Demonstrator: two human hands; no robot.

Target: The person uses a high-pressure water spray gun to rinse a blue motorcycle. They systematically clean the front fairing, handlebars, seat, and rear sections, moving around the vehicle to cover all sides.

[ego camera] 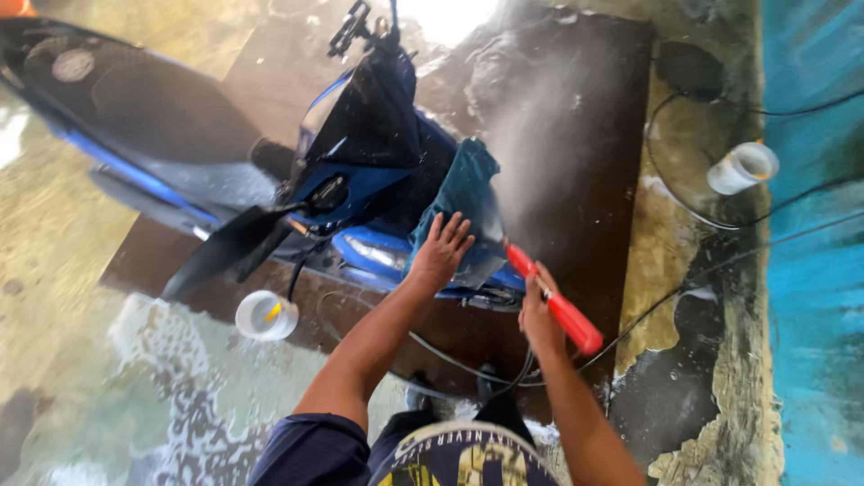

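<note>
Left hand (441, 252) on cloth (463, 193), right hand (538, 315) gripping sprayer (553, 301)

A clear plastic cup (266, 315) with something yellow inside sits on the wet, foam-streaked concrete floor (108, 405). A white plastic container (743, 167) stands near the turquoise wall (814, 270), amid thin black cables (684, 207) looping across the ground.

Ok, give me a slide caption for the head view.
Left hand presses teal cloth on blue scooter; right hand sprays with red nozzle.
</note>
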